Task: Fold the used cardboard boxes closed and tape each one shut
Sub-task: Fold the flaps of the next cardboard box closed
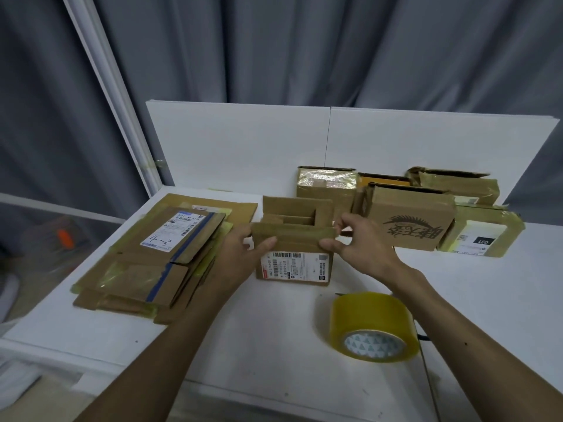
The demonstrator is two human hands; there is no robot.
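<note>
A small open cardboard box (294, 266) with a white shipping label on its near side stands mid-table. Its far flap stands up and its near flap (294, 234) is bent over the opening. My left hand (243, 251) pinches the near flap's left end, thumb on the outside. My right hand (353, 242) pinches the flap's right end. A roll of yellowish clear tape (373, 325) lies on the table in front of the box, to the right, untouched.
A stack of flattened cardboard boxes (155, 257) lies at the left. Several taped boxes (408, 220) stand at the back right against a white back panel (335, 141). The white table's (259, 339) front edge is near me; grey curtains hang behind.
</note>
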